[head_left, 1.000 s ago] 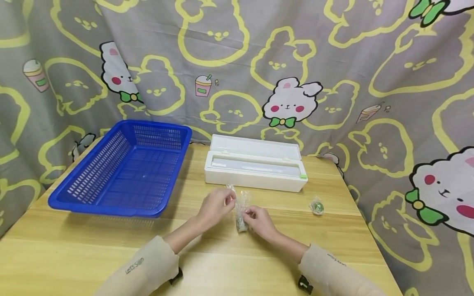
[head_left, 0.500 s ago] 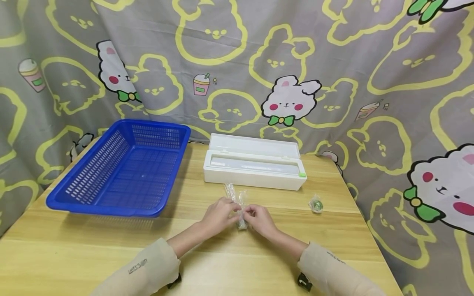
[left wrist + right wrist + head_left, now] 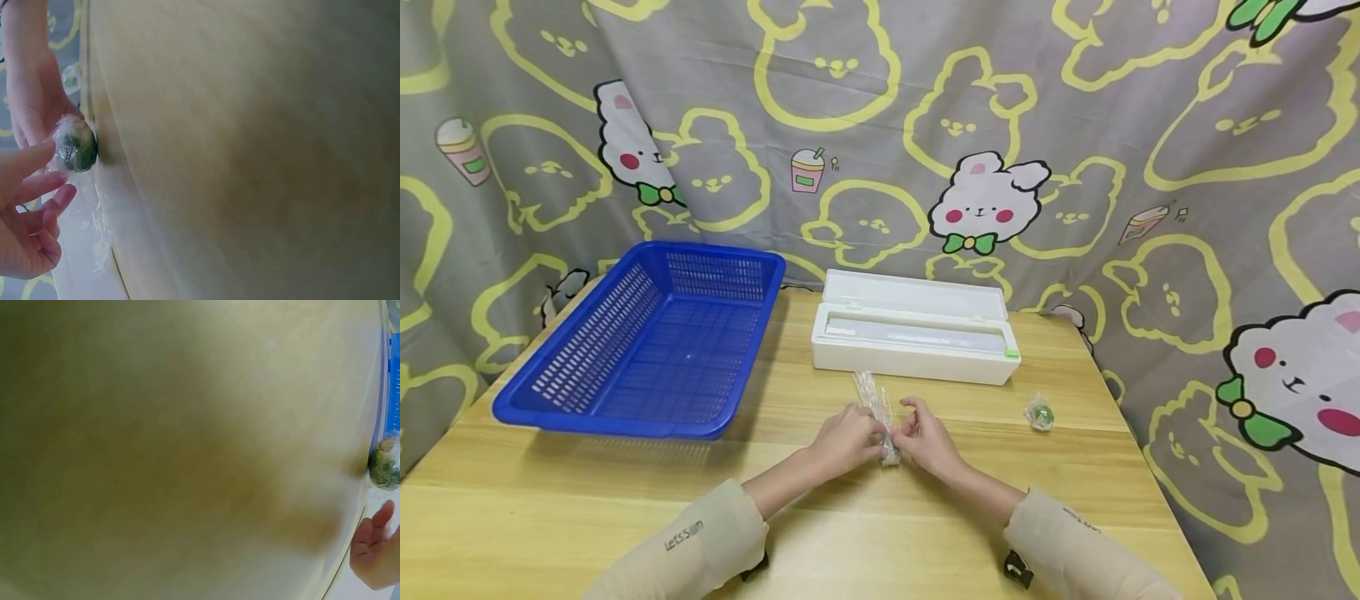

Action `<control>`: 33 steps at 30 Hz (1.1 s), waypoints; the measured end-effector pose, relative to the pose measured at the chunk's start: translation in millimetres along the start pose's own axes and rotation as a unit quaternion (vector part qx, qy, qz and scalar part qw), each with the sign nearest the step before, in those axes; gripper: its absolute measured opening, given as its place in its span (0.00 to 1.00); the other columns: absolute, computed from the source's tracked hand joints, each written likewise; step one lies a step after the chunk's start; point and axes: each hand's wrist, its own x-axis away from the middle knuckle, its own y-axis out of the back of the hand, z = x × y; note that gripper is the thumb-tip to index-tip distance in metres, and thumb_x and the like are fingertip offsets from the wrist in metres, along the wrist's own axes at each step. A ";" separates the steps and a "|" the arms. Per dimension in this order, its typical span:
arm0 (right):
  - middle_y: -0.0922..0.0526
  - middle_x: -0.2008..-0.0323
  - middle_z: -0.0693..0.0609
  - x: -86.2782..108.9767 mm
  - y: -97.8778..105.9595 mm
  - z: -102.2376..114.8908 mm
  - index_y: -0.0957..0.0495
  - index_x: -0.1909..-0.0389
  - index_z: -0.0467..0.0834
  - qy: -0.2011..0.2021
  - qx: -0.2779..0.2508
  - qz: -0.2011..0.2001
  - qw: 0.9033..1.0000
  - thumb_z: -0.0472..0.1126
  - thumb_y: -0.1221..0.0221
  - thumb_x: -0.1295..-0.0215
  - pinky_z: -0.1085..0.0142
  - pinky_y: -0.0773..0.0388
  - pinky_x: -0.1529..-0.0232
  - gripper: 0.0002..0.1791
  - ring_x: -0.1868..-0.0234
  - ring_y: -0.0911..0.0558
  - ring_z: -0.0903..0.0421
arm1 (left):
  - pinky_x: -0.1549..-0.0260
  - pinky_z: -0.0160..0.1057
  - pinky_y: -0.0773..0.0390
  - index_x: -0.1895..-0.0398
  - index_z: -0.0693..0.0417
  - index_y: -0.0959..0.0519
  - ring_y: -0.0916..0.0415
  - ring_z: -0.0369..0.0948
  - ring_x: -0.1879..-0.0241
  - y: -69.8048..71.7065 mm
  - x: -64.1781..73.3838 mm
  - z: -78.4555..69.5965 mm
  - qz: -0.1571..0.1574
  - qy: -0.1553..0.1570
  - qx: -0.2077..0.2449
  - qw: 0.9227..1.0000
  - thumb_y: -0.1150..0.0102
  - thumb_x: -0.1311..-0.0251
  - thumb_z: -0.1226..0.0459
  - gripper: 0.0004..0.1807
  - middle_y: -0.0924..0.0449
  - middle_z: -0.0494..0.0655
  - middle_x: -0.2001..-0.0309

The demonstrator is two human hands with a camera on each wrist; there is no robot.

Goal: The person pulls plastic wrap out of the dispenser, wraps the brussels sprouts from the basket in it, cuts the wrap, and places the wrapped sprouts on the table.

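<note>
A small round green vegetable wrapped in cling film point(image 3: 890, 457) sits on the table between both hands, with a loose film tail point(image 3: 867, 390) pointing away from the person. My left hand point(image 3: 848, 437) pinches the film just above the vegetable. In the left wrist view its fingers point(image 3: 39, 181) touch the wrap of the green vegetable point(image 3: 81, 149). My right hand point(image 3: 927, 437) is close on the other side, its index finger raised and its thumb near the film. The right wrist view shows the right hand's fingers point(image 3: 375, 534) apart from the vegetable point(image 3: 385, 464).
A white cling film box point(image 3: 917, 363) with its lid up stands behind the hands. At left is a large blue basket point(image 3: 752, 367). Another film-wrapped green ball point(image 3: 1041, 416) lies to the right on the wooden table point(image 3: 820, 542). A patterned curtain point(image 3: 865, 75) hangs behind.
My left hand has come right and down onto the film above the vegetable. My right fingers, which were pinching the film, have spread off it. The film's loose end looks narrower.
</note>
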 end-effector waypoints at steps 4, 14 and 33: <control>0.28 0.74 0.52 0.9 1.1 0.7 0.33 0.45 0.37 0.027 0.025 -0.004 0.999 0.33 0.38 0.48 0.73 0.31 0.78 0.27 0.77 0.31 0.63 | 0.77 0.32 0.27 0.66 0.51 0.16 0.30 0.40 0.68 0.4 -0.3 -0.9 0.006 0.001 -0.004 1.000 0.32 0.55 0.57 0.13 0.23 0.44 0.69; 0.26 0.74 0.55 0.6 -1.5 -2.9 0.20 0.56 0.42 0.032 0.114 0.039 0.992 0.44 0.45 0.38 0.71 0.34 0.76 0.15 0.75 0.33 0.62 | 0.76 0.35 0.25 0.64 0.50 0.16 0.29 0.42 0.66 -0.7 2.3 -1.4 0.002 0.019 -0.010 1.000 0.33 0.54 0.56 0.14 0.24 0.46 0.65; 0.31 0.85 0.54 -32.5 13.0 4.0 0.22 0.68 0.35 -0.151 -0.017 0.147 0.977 0.43 0.47 0.37 0.74 0.41 0.85 0.14 0.88 0.40 0.64 | 0.73 0.33 0.30 0.66 0.51 0.17 0.31 0.38 0.71 -1.4 2.7 -3.4 0.010 0.008 0.019 1.000 0.32 0.56 0.58 0.12 0.17 0.44 0.66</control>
